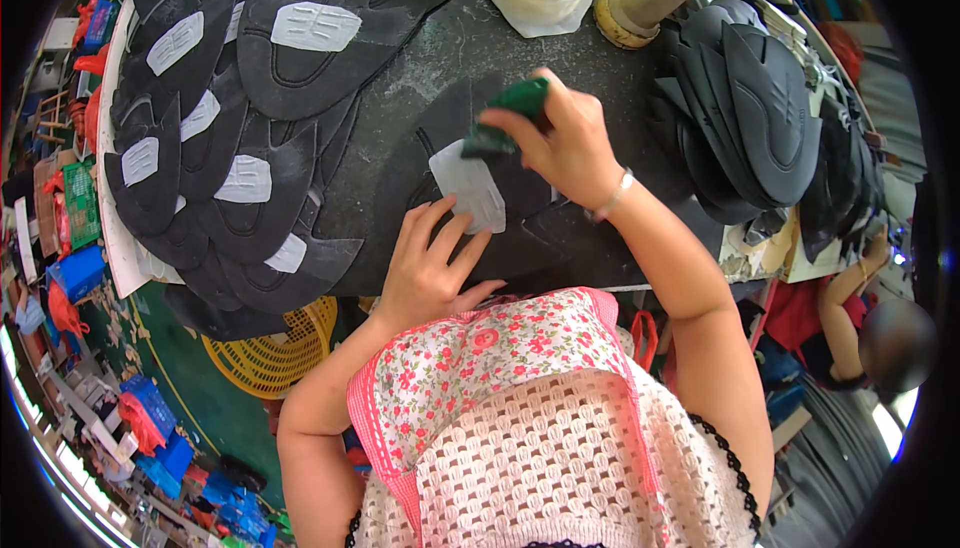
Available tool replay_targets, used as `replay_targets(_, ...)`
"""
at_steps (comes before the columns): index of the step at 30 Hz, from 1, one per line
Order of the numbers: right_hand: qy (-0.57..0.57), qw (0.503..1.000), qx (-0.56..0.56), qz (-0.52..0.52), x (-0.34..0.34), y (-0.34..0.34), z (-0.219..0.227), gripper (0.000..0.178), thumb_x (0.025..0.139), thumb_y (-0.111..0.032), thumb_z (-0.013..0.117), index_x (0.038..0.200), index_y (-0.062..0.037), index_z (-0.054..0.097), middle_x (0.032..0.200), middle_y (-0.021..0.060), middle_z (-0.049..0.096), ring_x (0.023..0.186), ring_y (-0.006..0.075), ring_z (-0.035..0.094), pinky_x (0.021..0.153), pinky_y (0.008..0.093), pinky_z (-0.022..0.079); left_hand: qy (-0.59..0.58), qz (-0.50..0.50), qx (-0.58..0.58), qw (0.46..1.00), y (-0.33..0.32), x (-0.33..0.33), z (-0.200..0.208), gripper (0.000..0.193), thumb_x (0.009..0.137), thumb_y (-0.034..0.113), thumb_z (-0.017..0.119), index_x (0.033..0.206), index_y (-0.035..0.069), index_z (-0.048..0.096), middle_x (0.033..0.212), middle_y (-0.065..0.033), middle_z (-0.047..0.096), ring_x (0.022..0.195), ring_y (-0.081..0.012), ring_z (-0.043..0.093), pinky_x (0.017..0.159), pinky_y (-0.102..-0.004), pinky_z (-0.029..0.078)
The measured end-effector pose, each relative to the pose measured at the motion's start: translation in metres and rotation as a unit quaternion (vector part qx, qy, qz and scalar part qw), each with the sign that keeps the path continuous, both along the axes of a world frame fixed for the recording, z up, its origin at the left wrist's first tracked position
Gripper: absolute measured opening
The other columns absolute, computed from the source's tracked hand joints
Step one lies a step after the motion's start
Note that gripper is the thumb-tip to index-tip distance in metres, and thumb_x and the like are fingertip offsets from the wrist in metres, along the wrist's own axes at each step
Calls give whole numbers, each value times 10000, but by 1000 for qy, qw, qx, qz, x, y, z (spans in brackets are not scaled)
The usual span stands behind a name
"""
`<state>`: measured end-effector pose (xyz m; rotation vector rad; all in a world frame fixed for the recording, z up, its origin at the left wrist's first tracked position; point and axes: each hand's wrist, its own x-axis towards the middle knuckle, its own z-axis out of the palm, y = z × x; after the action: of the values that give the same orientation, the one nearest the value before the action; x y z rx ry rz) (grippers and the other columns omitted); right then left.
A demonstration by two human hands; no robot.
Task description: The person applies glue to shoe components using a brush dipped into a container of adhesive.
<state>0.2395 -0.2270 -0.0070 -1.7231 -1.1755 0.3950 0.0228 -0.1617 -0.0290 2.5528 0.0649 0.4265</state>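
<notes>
Head view, looking down past my flowered collar: the dark tabletop fills most of it, and beyond my left hand a big overlapping spread of black soles fans out, too many to count, about ten showing a pale patch. Beyond my right hand, to its outer side, a second stack of black soles leans, ribbed faces up, number unclear. One black sole lies under both my hands, its long axis running slantwise from near my left hand up toward my right. One pale translucent patch sits on it, just beyond my left fingertips and directly below my right hand. My left hand is open, fingers spread and pressing at the patch's near edge. My right hand is closed around one green pad, held touching the patch's far end.
</notes>
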Motion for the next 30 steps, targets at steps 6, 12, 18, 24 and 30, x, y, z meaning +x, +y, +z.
replay_targets(6,-107,985,128,33,8,26,-18,269,795,-110,760,937,-26,548,729,99,634,563,230,619,508,308,482,4,17,-79,997,3,-5,-3,569,585,292,885,996,-29,656,1121,-205,556,1107,-394,548,908,-471,481)
replay_targets(12,35,973,63,220,-8,-49,-7,283,700,-80,747,864,-42,519,736,83,632,593,253,631,534,331,490,-15,55,-90,994,1,-8,-8,666,569,284,894,1030,-74,572,1155,-225,543,1134,-408,542,955,-463,470)
replay_targets(18,26,975,-44,215,-4,-96,5,263,687,-119,765,766,-61,521,651,77,588,468,186,569,441,290,427,-24,42,-93,995,9,-11,-7,520,668,246,832,1039,-37,601,1125,-171,546,1141,-385,537,927,-450,482)
replay_targets(24,-13,995,30,-91,-13,-56,-15,187,801,-66,768,840,-21,591,652,64,583,451,140,538,433,262,412,40,146,-28,988,21,-3,10,256,722,111,775,938,80,643,1276,-172,491,1243,-440,421,1013,-518,370)
replay_targets(30,-116,965,111,-207,25,-11,-5,200,811,-87,770,860,-9,593,621,67,596,464,110,553,432,269,417,84,181,-67,978,33,1,18,379,647,123,848,932,69,603,1390,-223,348,1259,-434,381,1025,-488,368)
